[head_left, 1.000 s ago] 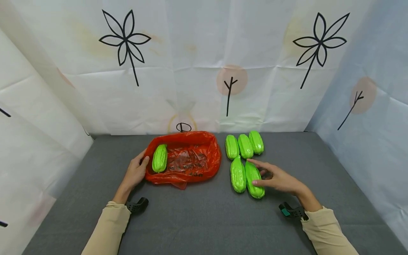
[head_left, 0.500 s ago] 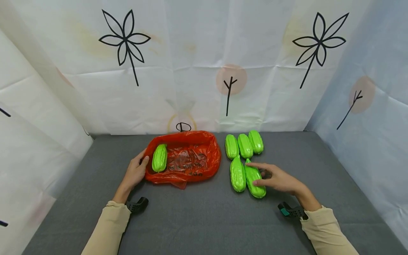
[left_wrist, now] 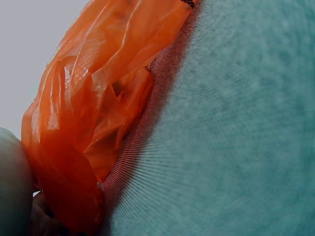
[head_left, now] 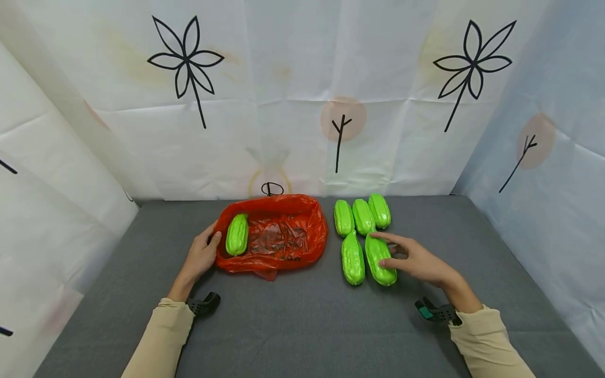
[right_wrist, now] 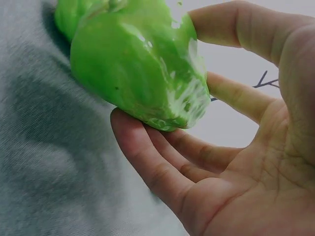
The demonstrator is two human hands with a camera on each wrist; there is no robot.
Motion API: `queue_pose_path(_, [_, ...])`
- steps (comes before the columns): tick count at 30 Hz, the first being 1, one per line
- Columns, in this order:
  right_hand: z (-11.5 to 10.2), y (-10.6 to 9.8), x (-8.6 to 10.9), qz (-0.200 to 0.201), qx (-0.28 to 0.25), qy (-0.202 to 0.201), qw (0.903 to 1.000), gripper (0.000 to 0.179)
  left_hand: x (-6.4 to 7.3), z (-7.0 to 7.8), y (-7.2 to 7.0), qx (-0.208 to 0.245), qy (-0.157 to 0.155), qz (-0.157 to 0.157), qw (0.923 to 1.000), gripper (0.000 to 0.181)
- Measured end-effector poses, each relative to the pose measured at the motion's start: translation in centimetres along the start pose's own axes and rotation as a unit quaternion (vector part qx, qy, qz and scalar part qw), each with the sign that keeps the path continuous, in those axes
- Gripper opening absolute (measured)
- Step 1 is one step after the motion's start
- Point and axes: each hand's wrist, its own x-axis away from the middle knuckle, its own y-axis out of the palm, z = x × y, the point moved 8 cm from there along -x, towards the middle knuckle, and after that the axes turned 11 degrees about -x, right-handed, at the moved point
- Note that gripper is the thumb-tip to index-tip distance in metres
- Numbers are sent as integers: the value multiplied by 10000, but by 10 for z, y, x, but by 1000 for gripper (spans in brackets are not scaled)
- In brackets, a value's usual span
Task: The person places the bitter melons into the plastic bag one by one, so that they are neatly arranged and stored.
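Note:
My left hand (head_left: 202, 255) pinches the left rim of a red plastic bag (head_left: 264, 265), which lies spread open like a shallow basin. One glossy, ribbed green gourd (head_left: 237, 234) rests inside the bag near that hand. To the right, my right hand (head_left: 420, 262) grips another green gourd (head_left: 379, 262) from its right side, thumb and fingers around its body. Seen from the right wrist, the fingers (right_wrist: 157, 172) reach under the end of the held gourd (right_wrist: 138, 69). Crumpled bag plastic (left_wrist: 74, 113) fills the left side of the left wrist view.
A green gourd (head_left: 353, 259) lies just left of the held one. Behind them stand three more in a row, among them the rightmost gourd (head_left: 380, 211). Grey cloth (head_left: 302, 325) covers the table, and a white printed curtain (head_left: 293, 136) rises along the back edge.
The gourd in my right hand has shifted slightly up and away, and a gap now shows between it and the gourd on its left. My left hand and the bag stay put.

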Motion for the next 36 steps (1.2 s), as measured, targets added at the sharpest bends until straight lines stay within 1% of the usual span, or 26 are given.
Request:
queue_pose_path(4, [-9,-3,-2,109,-22,-146,9998,65,0,0,1,1,-8,0,10000,52])
queue_pose_path(9, [-21,-4,-6,144,-93,-278,9995,65,0,0,1,6,-34,9,10000,52])
queue_pose_path(14, [-32,-4,-14,225,-74,-287,9993,66,1,1,0,21,-41,20,10000,52])
queue_pose_path(18, [-43,-1,-22,247,-1,-314,9992,67,0,-1,0,3,-34,3,10000,52])
queue_pose_path(20, [-49,2,-27,225,16,-341,9992,67,-1,-2,1,3,-51,-21,10000,51])
queue_pose_path(26, [-65,14,-46,94,-187,-351,9992,70,-2,-4,1,9,-111,-80,9999,51])
queue_pose_path(36, [-91,41,-79,-202,-417,-582,9972,69,0,1,-1,15,22,-19,10000,52])
